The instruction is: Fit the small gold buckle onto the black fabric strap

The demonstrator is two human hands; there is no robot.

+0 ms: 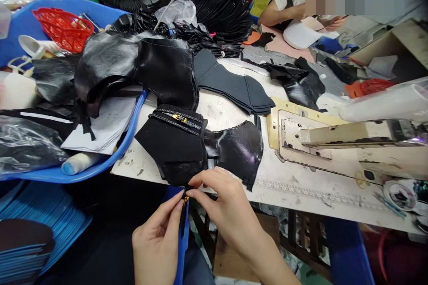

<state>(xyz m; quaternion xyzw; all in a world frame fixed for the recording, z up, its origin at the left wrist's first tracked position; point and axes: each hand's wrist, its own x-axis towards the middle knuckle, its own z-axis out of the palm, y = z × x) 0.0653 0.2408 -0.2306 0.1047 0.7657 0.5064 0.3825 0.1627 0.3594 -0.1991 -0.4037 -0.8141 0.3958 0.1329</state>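
Note:
At the table's front edge, my left hand [157, 236] and my right hand [230, 209] meet with fingertips pinched on a small black strip with a gold zipper pull [186, 198]. The strip hangs down between them. Just beyond my fingers lies a black fabric piece [177, 147] with braided trim and a gold buckle [179, 118]. It is beside a shiny black leather piece [240, 149]. Farther back are a stack of dark grey shaped pieces [234, 84] and a large black leather piece [167, 71] that reaches over the blue tub's rim.
A sewing machine [361, 136] stands on the white table [267, 196] at the right. The blue tub [130, 142] full of materials is at the left, with blue-edged stacked pieces [43, 227] below. Black strips [220, 9] lie behind. Another person's arm [281, 13] shows at back right.

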